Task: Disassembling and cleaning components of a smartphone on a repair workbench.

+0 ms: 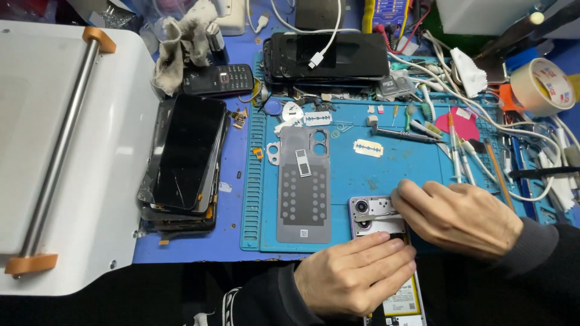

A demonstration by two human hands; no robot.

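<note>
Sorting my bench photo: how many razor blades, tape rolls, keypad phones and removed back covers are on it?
Razor blades: 2, one bluish, one pale
Tape rolls: 1
Keypad phones: 1
Removed grey back covers: 1
Total: 5

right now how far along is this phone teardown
Done: the grey back cover is off and lies inside-up on the blue mat. In hand: the left hand pins the opened phone while the right hand works at its upper section beside the camera lenses; any tool is hidden. Left: the yellow-labelled battery is still in the phone's body, so most internals look still in place.
</note>
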